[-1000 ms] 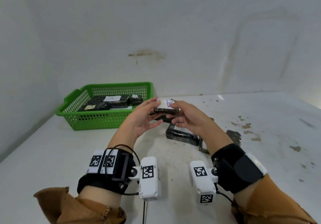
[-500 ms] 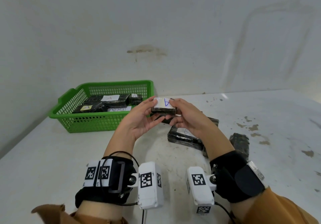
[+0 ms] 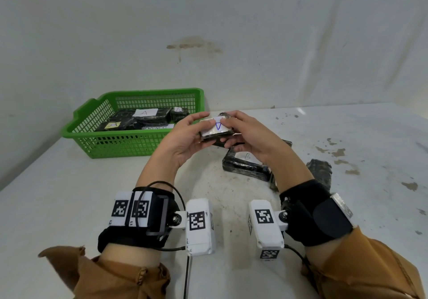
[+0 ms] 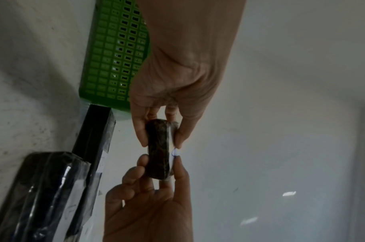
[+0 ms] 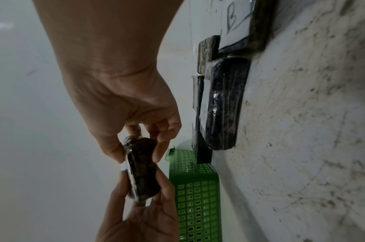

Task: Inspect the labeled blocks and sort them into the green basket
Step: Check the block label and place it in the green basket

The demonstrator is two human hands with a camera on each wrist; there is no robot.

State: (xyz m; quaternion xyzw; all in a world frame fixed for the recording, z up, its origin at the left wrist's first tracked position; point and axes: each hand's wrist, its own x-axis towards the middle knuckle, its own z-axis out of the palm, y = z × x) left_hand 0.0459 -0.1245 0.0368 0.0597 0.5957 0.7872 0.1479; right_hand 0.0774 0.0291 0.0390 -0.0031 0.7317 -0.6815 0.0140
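held block: small dark wrapped block [image 3: 215, 131], lifted above the worktop [image 3: 69, 194] at centre, white label with a blue letter turned up, likely so it can be read.
left grip: left hand [image 3: 185, 141] pinches the block's left end, thumb on top, fingers curled beneath.
right grip: right hand [image 3: 247, 136] pinches the right end the same way, sharing the hold.
green basket [image 3: 129, 145]: at 10 o'clock from the hands, already holding labelled blocks.
waiting blocks [image 3: 245, 166]: on the worktop at 5 o'clock, one marked b.
step: judged still inspecting.
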